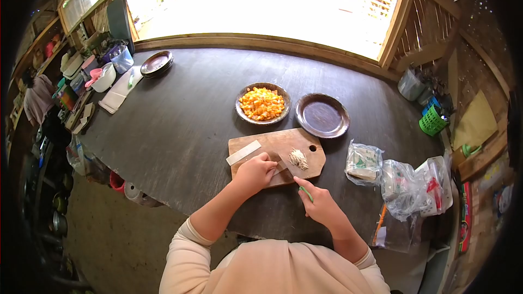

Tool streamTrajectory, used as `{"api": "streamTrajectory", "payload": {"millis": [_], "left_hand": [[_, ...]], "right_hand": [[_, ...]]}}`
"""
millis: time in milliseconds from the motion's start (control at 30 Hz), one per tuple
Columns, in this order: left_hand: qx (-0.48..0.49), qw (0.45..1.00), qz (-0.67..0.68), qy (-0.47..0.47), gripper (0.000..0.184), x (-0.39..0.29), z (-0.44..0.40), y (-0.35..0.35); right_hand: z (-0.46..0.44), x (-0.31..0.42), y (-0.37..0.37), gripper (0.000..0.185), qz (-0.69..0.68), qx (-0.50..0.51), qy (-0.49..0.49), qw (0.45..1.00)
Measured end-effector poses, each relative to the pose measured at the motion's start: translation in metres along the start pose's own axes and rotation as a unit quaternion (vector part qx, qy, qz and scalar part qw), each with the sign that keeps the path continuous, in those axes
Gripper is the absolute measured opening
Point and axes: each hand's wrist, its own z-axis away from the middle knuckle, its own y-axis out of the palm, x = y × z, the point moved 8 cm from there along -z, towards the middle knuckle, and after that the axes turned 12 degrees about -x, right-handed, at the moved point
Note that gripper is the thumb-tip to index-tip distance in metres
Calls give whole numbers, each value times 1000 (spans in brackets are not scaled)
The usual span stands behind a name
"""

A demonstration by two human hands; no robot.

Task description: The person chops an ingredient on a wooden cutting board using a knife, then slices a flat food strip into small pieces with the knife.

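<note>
Standing by the worktop [190, 114], I noted the left hand [259, 173] bent low over the near side of the wooden board [271, 139], its grip pinched down on a thin piece [280, 169], mostly hidden by the fingers. The right hand [322, 203] was closed around the green handle of a knife [307, 194], forefinger stretched forward; the blade could not be told clearly from the piece beside it. A pale strip [244, 152] lay flat on the board's left part, and a small heap of pale shreds [298, 158] sat near the hole end. Handling, by judgement: the thin piece looked light, fairly soft and apt to bend or break, perhaps a little slick; best held flat from above with curled fingertips, well back from the edge. The knife seemed light, best taken by its handle only. Beyond the board stood a bowl [239, 111] of orange pieces [262, 103], and a dark plate [322, 115] just beside it. To the right lay a wrapped packet [364, 163] and a crumpled clear bag [403, 188]. Obstructions: the heap sat close to the knife hand's side, and the bowl and plate limited room past the far edge.
</note>
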Motion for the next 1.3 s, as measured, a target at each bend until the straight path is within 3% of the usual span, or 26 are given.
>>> {"api": "streamTrajectory", "payload": {"millis": [67, 200, 533, 767, 900, 1133, 1300], "left_hand": [[8, 1000, -16, -10, 18, -4, 2, 2], [11, 996, -57, 62, 27, -15, 6, 11], [38, 983, -98, 148, 28, -26, 14, 23], [70, 980, -125, 135, 27, -28, 13, 24], [35, 985, -97, 138, 23, -25, 12, 24], [-3, 992, -42, 122, 24, -26, 11, 17], [26, 990, -31, 133, 24, -26, 9, 18]], "right_hand": [[0, 2, -1, 38, -1, -3, -3, 1000], [-1, 2, -1, 39, -2, -25, -56, 998], [1, 9, -2, 38, -13, -21, -14, 1000], [3, 15, 0, 40, -10, -37, -79, 996], [3, 11, 2, 40, 6, -57, -109, 992], [2, 12, -3, 39, -19, -62, -99, 993], [3, 14, -5, 38, -12, -52, -73, 996]]}}
